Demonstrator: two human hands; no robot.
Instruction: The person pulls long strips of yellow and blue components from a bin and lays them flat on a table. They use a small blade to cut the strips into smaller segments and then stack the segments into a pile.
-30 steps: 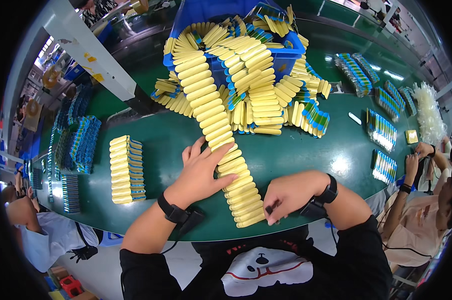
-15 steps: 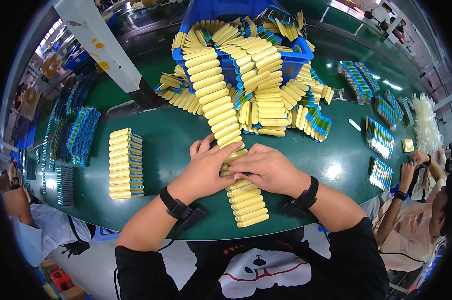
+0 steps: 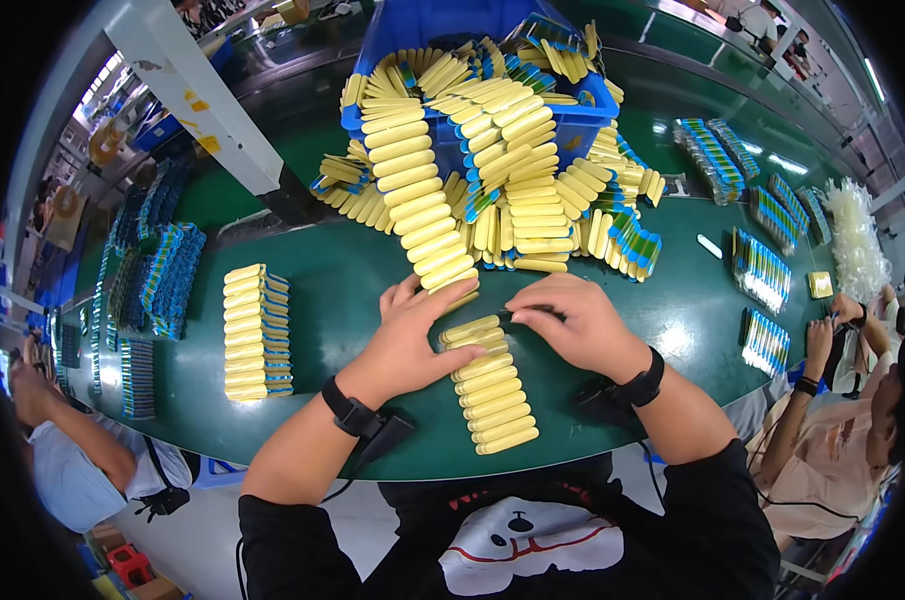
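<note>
A long strip of joined yellow pieces (image 3: 412,190), rounded at both ends, runs down from a blue bin toward me. My left hand (image 3: 397,335) has its thumb and index finger spread apart. The index finger lies over the strip's near end, and the thumb rests on a separate folded stack of the same yellow pieces (image 3: 492,395). A gap of green table shows between strip and stack. Right of this gap, my right hand (image 3: 577,325) is closed in a pinch on a small dark object (image 3: 507,316), too little seen to name.
The blue bin (image 3: 582,130) overflows with yellow and blue strips onto the green table (image 3: 612,400). Another folded yellow stack (image 3: 257,335) stands at left. Blue-green bundles (image 3: 757,265) lie at right, and a white post (image 3: 197,90) rises at far left. Co-workers sit at both sides.
My right hand has moved right, away from my left hand. The strip is now parted from the near stack, and my left thumb and index finger have spread apart.
</note>
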